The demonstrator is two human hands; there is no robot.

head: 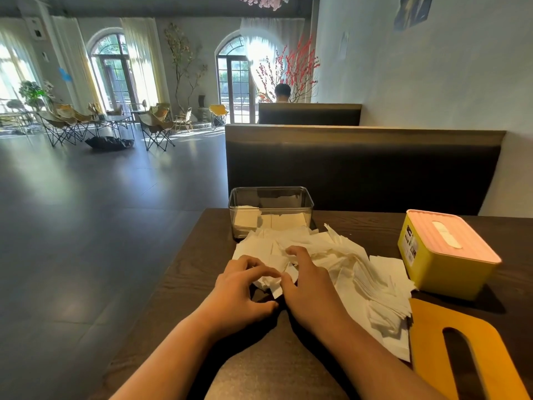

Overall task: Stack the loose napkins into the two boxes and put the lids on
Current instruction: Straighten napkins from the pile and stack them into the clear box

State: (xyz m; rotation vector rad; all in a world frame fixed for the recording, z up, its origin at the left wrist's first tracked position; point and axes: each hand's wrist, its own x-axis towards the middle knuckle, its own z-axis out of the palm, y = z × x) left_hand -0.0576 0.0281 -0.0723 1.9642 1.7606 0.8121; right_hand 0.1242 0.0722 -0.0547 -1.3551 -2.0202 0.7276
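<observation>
Napkins [331, 256] at the near left edge of the loose heap are pinched between the curled fingers of the left hand [239, 287] and right hand [313, 290], probably to be squared up. The partly filled clear box [271, 197] is left open just beyond the heap. The yellow box [432, 264], at the right, is already lidded.

Single head-worn wide-angle view, looking forward and down.

The camera sits above the near edge of the tabletop [202, 255], close over both forearms. The left hand [242, 284] and right hand [311, 287] on the napkins [360, 272] fall just below centre. It faces across the tabletop toward a dark booth back [360, 168], with open floor [86, 212] at left and a wall [432, 82] at right.
</observation>
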